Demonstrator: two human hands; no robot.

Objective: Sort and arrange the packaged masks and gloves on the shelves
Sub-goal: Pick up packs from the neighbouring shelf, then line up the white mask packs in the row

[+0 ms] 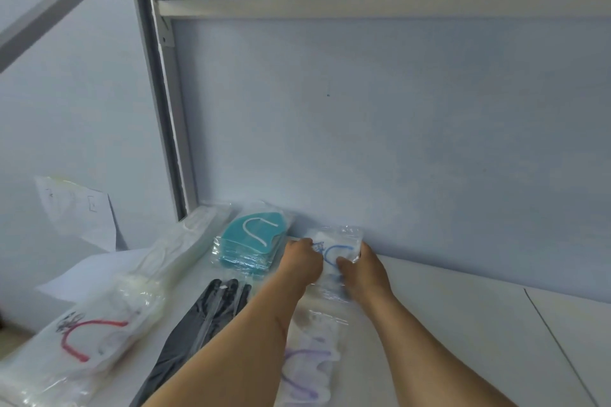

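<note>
Both my hands hold a clear packet with a white mask with blue ear loops [337, 243] against the back of the white shelf [446, 324]. My left hand [302, 259] grips its left edge and my right hand [362, 269] its right edge. To the left lies a stack of teal masks in clear packets [253, 241]. In front of that stack lie black gloves in a clear bag [201, 330]. A white mask with purple loops [307, 370] rests between my forearms. A packet with a red-looped white mask [89, 340] lies at the near left.
Packets of white gloves or masks [172, 258] run along the shelf's left side. A grey upright post [165, 116] stands at the left rear corner, with the upper shelf overhead. A sheet of paper [76, 208] hangs on the wall beyond.
</note>
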